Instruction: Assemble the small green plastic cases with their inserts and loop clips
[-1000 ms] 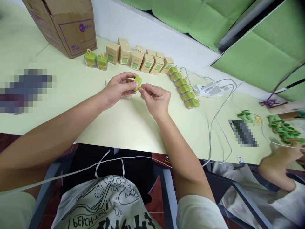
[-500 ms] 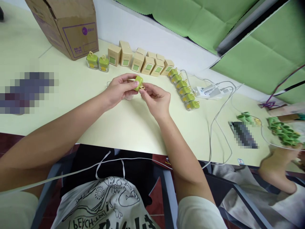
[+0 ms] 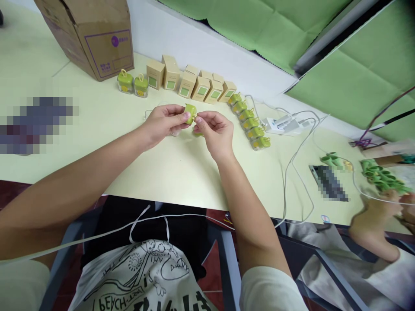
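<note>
My left hand (image 3: 162,124) is closed around a small green plastic case piece (image 3: 191,113), thumb on its front. My right hand (image 3: 216,133) pinches the small yellow loop (image 3: 195,117) at the piece's right side between thumb and forefinger. Under the right fingers another bit of green (image 3: 197,132) shows, mostly hidden. Below the left fingers lies something clear, mostly covered by the hand. Two finished-looking green cases with yellow loops (image 3: 141,86) stand behind my hands. A slanting row of similar green cases (image 3: 250,124) is to the right.
Several small cardboard boxes (image 3: 187,85) line the wall, beside a large carton (image 3: 106,52). White cables run from a power strip (image 3: 282,125) over the table edge. At right are a blurred-out phone (image 3: 332,183), green parts (image 3: 382,175) and another person's arm (image 3: 372,220).
The green piece has turned slightly in my left hand, and my right fingers have shifted onto its loop. A second green bit now shows beneath the right hand.
</note>
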The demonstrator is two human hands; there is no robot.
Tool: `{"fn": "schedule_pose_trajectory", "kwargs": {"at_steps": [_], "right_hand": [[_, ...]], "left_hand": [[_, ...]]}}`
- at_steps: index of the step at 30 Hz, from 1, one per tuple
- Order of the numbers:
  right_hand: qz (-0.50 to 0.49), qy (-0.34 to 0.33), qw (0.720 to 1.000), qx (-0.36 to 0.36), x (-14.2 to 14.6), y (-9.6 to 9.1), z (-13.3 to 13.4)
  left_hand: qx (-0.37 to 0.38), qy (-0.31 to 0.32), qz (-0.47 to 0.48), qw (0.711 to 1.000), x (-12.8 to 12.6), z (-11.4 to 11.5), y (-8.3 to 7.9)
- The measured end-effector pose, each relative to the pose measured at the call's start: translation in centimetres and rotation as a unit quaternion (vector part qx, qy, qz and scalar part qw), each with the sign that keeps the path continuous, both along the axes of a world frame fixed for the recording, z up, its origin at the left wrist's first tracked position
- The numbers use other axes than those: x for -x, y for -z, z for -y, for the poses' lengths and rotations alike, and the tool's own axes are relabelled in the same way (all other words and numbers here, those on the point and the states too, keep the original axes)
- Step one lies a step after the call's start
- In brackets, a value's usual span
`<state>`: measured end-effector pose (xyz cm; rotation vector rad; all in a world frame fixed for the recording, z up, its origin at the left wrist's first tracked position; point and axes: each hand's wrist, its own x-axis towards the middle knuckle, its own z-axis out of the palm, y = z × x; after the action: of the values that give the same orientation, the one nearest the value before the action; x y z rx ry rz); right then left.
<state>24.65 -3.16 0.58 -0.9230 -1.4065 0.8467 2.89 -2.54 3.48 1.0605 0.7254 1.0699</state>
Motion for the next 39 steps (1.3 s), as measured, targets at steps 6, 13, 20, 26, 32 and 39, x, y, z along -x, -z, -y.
{"fn": "schedule_pose_trajectory", "kwargs": {"at_steps": [6, 13, 20, 26, 32, 39], "right_hand": [[-0.013, 0.007, 1.000, 0.015, 0.4, -0.3, 0.2], [-0.014, 0.037, 0.997, 0.064, 0.7, -0.7, 0.5], [-0.002, 0.031, 0.996, 0.083, 0.3, 0.1, 0.2], [0.025, -0.013, 0.996, 0.084, 0.6, 0.4, 0.3], [0.044, -0.012, 0.997, 0.067, 1.3, 0.6, 0.3], [0.020, -0.008, 0.997, 0.078, 1.1, 0.6, 0.1]], "left_hand": [[-0.014, 0.007, -0.016, 1.000, 0.1, 0.0, 0.3], [-0.063, 0.003, -0.051, 0.997, 0.0, -0.2, 0.9], [-0.147, -0.044, -0.104, 0.983, -0.2, -0.2, 1.1], [-0.332, -0.124, -0.206, 0.912, -0.2, 0.0, 1.6], [-0.399, -0.128, -0.270, 0.867, -0.2, 0.0, 2.0], [-0.368, -0.103, -0.298, 0.875, 0.0, 0.5, 1.0]]}}
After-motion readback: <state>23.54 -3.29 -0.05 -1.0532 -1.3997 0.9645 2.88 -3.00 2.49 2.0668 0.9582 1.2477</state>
